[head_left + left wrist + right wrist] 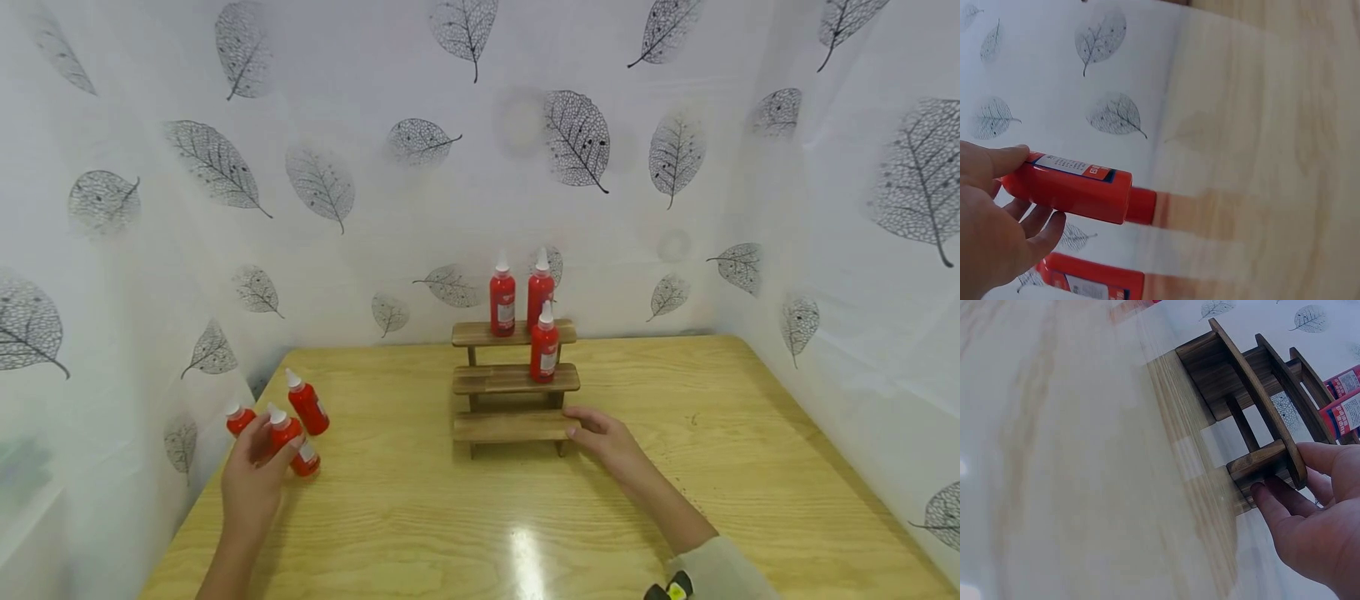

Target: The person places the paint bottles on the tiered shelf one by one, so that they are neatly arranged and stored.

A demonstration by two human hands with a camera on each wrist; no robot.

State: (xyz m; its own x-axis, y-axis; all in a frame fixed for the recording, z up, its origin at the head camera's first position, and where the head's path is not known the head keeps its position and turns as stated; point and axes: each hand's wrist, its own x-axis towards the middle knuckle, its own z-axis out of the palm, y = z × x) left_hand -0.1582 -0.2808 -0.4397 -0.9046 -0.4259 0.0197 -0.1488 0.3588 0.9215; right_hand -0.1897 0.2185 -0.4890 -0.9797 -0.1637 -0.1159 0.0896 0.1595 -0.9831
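The left hand grips a red bottle with a white nozzle; in the left wrist view thumb and fingers of the hand lie round the bottle. Two other red bottles stand close by it at the table's left. At the right end of the wooden three-step rack's lowest step, the right hand holds the edge; in the right wrist view the hand has its fingers around the end of the step.
Two red bottles stand on the rack's top step, and one on the right part of its middle step. A leaf-patterned curtain surrounds the back and sides of the wooden table.
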